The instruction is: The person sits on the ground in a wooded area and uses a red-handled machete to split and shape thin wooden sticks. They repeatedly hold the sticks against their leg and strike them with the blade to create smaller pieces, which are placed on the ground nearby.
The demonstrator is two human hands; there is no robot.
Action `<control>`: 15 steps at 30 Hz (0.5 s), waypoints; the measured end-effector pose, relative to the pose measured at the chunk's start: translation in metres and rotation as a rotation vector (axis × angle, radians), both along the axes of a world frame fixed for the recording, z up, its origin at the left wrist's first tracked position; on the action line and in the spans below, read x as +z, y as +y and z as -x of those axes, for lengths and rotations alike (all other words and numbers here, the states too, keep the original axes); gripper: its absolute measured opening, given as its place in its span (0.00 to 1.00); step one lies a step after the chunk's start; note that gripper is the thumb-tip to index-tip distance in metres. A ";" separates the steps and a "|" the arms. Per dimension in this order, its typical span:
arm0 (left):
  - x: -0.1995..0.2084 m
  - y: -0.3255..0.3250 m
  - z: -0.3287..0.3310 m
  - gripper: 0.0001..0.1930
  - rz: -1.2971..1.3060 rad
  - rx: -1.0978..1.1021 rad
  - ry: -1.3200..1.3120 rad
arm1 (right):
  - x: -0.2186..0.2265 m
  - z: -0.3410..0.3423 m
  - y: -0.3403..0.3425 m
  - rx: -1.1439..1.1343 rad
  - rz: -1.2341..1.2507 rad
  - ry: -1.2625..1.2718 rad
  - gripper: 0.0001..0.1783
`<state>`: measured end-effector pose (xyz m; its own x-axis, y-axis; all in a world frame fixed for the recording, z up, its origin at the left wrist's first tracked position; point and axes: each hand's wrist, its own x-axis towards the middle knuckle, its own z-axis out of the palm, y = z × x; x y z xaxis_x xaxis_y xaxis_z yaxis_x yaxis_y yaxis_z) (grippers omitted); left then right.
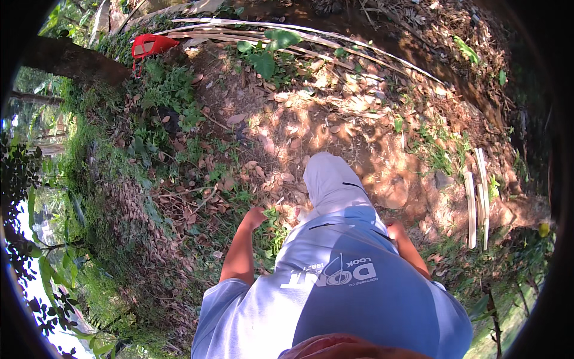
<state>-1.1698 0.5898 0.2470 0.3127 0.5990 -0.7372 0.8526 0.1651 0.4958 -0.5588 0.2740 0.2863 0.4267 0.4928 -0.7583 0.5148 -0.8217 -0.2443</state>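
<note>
My left hand (256, 218) hangs beside my body, over green weeds (274, 234) and dry leaves. Its fingers look curled into a loose fist, and nothing shows in it. On the other side, my right hand (395, 230) is close against my hip, partly covered by my light blue shirt (371, 299); its fingers are hidden. A leg in pale grey trousers (332, 179) is forward on the leaf-strewn dirt (335, 134).
A red bag (152, 46) lies at the upper left by a dark tree trunk (84, 60). Long pale strips (335, 46) stretch across the far ground beside a muddy channel (382, 30). Shorter pale strips (478, 200) lie at right. Bushes (89, 239) line the left.
</note>
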 end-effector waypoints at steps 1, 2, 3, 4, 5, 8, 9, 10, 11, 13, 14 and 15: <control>0.013 0.011 -0.007 0.28 0.025 -0.014 0.019 | -0.013 -0.002 -0.003 0.009 0.066 0.010 0.20; 0.028 0.024 -0.006 0.29 0.122 0.018 0.066 | -0.015 -0.006 0.004 0.040 -0.002 0.099 0.19; 0.039 0.036 -0.005 0.29 0.221 0.061 0.106 | -0.014 -0.012 0.014 0.074 -0.063 0.192 0.18; 0.045 0.043 -0.004 0.30 0.322 0.103 0.146 | -0.012 -0.018 0.020 0.029 -0.072 0.245 0.17; 0.038 0.049 0.008 0.31 0.428 0.227 0.053 | -0.009 -0.021 0.022 -0.025 -0.076 0.302 0.17; 0.024 0.078 0.036 0.35 0.222 0.061 0.211 | -0.032 -0.027 0.076 -0.366 0.227 0.249 0.18; 0.043 0.098 0.030 0.35 0.164 -0.069 0.347 | -0.033 -0.032 0.094 -0.297 0.222 0.221 0.18; 0.062 0.113 0.021 0.35 0.106 -0.203 0.481 | -0.034 -0.035 0.111 -0.232 0.218 0.190 0.19; 0.084 0.096 0.033 0.35 0.194 -0.055 0.526 | -0.019 -0.047 0.174 -0.236 0.283 0.248 0.20; 0.110 0.104 0.038 0.33 0.426 0.359 0.457 | -0.013 -0.074 0.250 -0.273 0.202 0.393 0.27; 0.117 0.122 0.041 0.32 0.560 0.673 0.361 | -0.008 -0.075 0.299 0.084 0.101 0.202 0.24; 0.122 0.135 0.038 0.28 0.564 0.868 0.264 | 0.005 -0.080 0.355 0.423 0.019 -0.088 0.25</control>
